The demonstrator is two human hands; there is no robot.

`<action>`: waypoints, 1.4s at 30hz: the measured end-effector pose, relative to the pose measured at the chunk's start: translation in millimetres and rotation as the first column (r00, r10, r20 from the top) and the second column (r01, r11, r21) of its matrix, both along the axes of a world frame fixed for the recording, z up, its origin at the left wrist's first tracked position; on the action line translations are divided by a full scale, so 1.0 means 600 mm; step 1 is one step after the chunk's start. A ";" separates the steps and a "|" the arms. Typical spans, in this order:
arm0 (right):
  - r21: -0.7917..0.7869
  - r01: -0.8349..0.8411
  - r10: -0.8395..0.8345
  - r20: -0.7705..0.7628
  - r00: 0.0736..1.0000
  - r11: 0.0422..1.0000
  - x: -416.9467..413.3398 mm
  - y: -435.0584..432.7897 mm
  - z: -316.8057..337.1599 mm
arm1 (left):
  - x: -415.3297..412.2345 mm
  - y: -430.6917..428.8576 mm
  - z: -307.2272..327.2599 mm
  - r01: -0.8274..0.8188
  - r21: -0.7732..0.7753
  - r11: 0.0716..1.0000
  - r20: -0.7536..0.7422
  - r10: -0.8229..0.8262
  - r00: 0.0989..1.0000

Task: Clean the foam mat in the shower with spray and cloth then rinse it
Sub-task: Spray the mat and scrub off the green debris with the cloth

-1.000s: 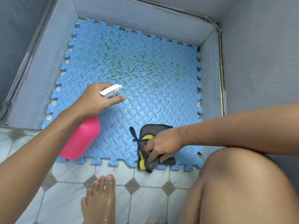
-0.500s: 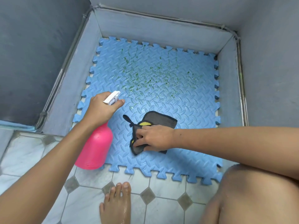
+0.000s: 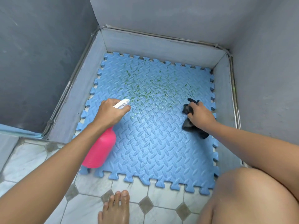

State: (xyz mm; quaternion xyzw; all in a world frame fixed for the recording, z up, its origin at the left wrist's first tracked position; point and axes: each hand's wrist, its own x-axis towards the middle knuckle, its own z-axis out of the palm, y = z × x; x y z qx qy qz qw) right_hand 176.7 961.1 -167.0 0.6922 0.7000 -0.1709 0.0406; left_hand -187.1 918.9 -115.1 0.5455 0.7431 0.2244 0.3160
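While it lies flat in the shower bay, the blue foam mat (image 3: 161, 151) covers almost the whole bay floor, and its toothed near edge meets the tiled floor (image 3: 40, 159). Green specks (image 3: 145, 88) are scattered over the far half of the mat, and a wet sheen shows around its middle.

On the mat's left side, the left hand (image 3: 110, 113) grips the head of a pink spray bottle (image 3: 100, 149). Its fingers are curled round the neck, with 1 finger lying forward under the white nozzle (image 3: 122, 103). The bottle is tilted, with its base towards the near left corner of the mat and its nozzle aimed far and right at the green specks. Whether the base touches the mat cannot be told.

Well apart from it, on the mat's right side, the right hand (image 3: 199, 115) holds a bunched dark cloth (image 3: 188, 125) with its fingers closed round it. The cloth sticks out on the far and near sides of the hand and lies against the mat.

A low grey curb (image 3: 77, 102) borders the mat on the left, far and right sides, with darker walls above it. On the near tiles stands a bare foot (image 3: 115, 209), and a bare knee (image 3: 250, 196) fills the near right corner.
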 end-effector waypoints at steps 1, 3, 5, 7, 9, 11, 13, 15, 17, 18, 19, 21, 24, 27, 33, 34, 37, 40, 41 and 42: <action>0.003 0.008 -0.008 -0.002 1.000 1.000 0.009 0.000 -0.002 | 0.002 0.005 0.002 0.012 0.013 1.000 -0.017 -0.012 1.000; 0.008 0.010 -0.010 -0.008 1.000 1.000 0.014 -0.004 -0.004 | 0.004 0.014 0.007 0.040 0.028 0.999 -0.021 -0.039 0.999; 0.007 0.010 -0.010 0.002 1.000 1.000 0.012 -0.005 -0.004 | 0.006 0.022 0.010 0.056 0.034 0.998 -0.011 -0.056 0.998; -0.004 0.012 -0.012 0.014 1.000 1.000 0.008 -0.006 -0.002 | 0.008 0.028 0.014 0.050 0.044 0.998 -0.020 -0.049 0.999; -0.008 0.010 -0.010 0.019 1.000 1.000 0.008 -0.007 -0.001 | 0.010 0.029 0.019 0.022 0.052 0.998 -0.009 -0.021 1.000; -0.010 0.006 -0.006 0.016 1.000 1.000 0.009 -0.008 -0.002 | 0.013 0.030 0.024 -0.011 0.070 0.997 0.016 0.010 1.000; -0.011 0.004 -0.004 0.021 1.000 1.000 0.007 -0.008 0.000 | 0.015 0.035 0.025 -0.026 0.085 0.996 0.024 0.024 0.999; -0.014 0.009 -0.008 0.029 1.000 1.000 0.004 -0.008 0.002 | 0.019 0.042 0.023 0.005 0.078 0.997 0.019 -0.006 1.000; -0.017 0.006 -0.005 0.035 0.999 1.000 0.002 -0.008 0.002 | 0.023 0.048 0.020 0.051 0.068 0.996 0.028 -0.053 0.998; -0.017 0.006 -0.006 0.033 0.999 1.000 0.001 -0.008 0.003 | 0.026 0.048 0.020 0.067 0.062 0.996 0.030 -0.068 0.997; -0.016 0.008 -0.007 0.032 0.999 1.000 0.002 -0.007 0.003 | 0.028 0.048 0.019 0.079 0.060 0.995 0.028 -0.081 0.996; -0.012 0.007 -0.007 0.034 0.999 1.000 0.003 -0.007 0.002 | 0.032 0.046 0.015 0.088 0.060 0.994 0.017 -0.090 0.996; -0.005 0.001 0.000 0.034 0.999 1.000 0.004 -0.007 -0.001 | 0.039 0.045 0.021 0.072 0.108 0.992 0.001 -0.073 0.997; -0.007 0.004 -0.004 0.034 0.999 1.000 0.004 -0.006 -0.001 | 0.046 0.055 0.028 0.118 0.144 0.983 0.028 -0.123 0.992; -0.003 0.010 -0.010 0.023 1.000 1.000 0.005 -0.006 -0.003 | 0.064 0.062 0.042 0.286 0.066 0.956 0.100 -0.292 0.951; 0.001 0.014 -0.014 0.023 1.000 1.000 0.006 -0.006 -0.004 | 0.066 0.062 0.040 0.275 0.068 0.959 0.107 -0.282 0.954; 0.010 0.022 -0.022 0.012 1.000 1.000 0.008 -0.006 -0.010 | 0.068 0.064 0.036 0.232 0.125 0.965 0.107 -0.246 0.963; 0.023 0.062 -0.062 -0.013 0.998 0.998 0.007 -0.005 -0.015 | 0.072 0.081 0.043 0.265 0.145 0.953 0.093 -0.280 0.956; 0.030 0.069 -0.068 -0.021 0.997 0.997 0.007 -0.005 -0.017 | 0.074 0.088 0.046 0.273 0.144 0.951 0.098 -0.289 0.952; 0.038 0.070 -0.069 -0.029 0.997 0.997 0.006 -0.004 -0.018 | 0.076 0.094 0.049 0.275 0.141 0.951 0.098 -0.290 0.952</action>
